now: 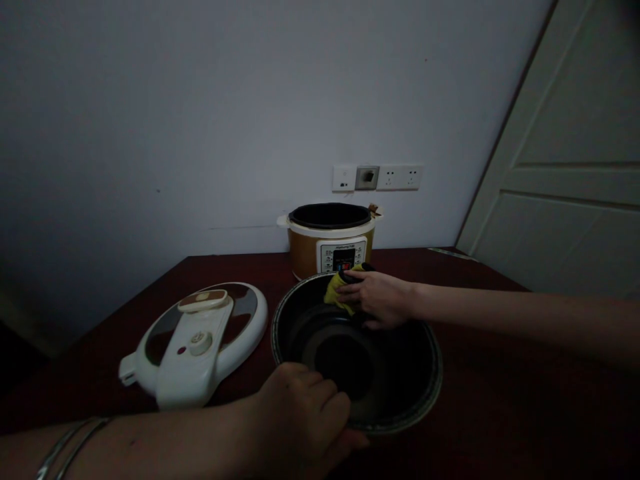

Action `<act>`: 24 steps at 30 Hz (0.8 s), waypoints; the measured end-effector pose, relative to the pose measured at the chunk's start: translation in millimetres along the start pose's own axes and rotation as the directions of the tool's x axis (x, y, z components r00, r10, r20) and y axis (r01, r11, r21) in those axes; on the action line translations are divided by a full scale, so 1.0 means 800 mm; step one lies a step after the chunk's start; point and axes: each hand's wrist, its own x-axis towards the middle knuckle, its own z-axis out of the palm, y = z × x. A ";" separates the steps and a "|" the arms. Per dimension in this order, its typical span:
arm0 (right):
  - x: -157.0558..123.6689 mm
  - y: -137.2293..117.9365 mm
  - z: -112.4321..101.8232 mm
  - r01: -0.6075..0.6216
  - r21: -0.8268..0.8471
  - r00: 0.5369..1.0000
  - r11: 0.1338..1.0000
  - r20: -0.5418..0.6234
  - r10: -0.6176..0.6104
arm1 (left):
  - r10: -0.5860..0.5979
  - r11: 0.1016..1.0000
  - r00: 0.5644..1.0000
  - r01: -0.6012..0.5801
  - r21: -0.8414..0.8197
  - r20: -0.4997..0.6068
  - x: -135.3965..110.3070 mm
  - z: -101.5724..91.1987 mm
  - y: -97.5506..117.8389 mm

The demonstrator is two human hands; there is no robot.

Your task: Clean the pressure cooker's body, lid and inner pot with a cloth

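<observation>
A dark inner pot [400, 373] lies on the dark red table [500, 400], its opening facing me. My left hand [305, 417] grips the pot's near rim, fingers curled over the edge. My right hand [377, 297] is closed on a yellow cloth [334, 292] and presses it against the pot's far inner wall. Behind the pot stands the yellow and white cooker body [327, 240], its top uncovered and its control panel facing me.
The cooker's white lid [195, 343] lies flat on the table to the left of the pot. Wall sockets [377, 178] sit above the cooker on the white wall. A white door [575, 167] stands at the right.
</observation>
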 end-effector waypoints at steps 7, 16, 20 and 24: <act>-0.015 -0.066 -0.026 -0.361 0.154 0.756 0.920 0.626 0.192 | 0.015 0.999 0.998 -0.013 0.047 -0.054 0.000 -0.001 0.001; 0.022 -0.111 -0.005 -0.417 0.779 0.860 0.468 0.505 -0.074 | 0.040 0.998 0.995 -0.034 0.059 -0.096 0.000 0.002 0.000; 0.025 -0.113 0.002 -0.416 0.774 0.841 0.477 0.527 -0.121 | 0.037 0.998 0.995 -0.032 0.055 -0.090 0.000 0.001 0.002; 0.007 -0.086 0.024 -0.432 0.722 0.806 0.541 0.578 -0.129 | 0.028 0.998 0.996 -0.024 0.055 -0.083 0.000 0.001 0.002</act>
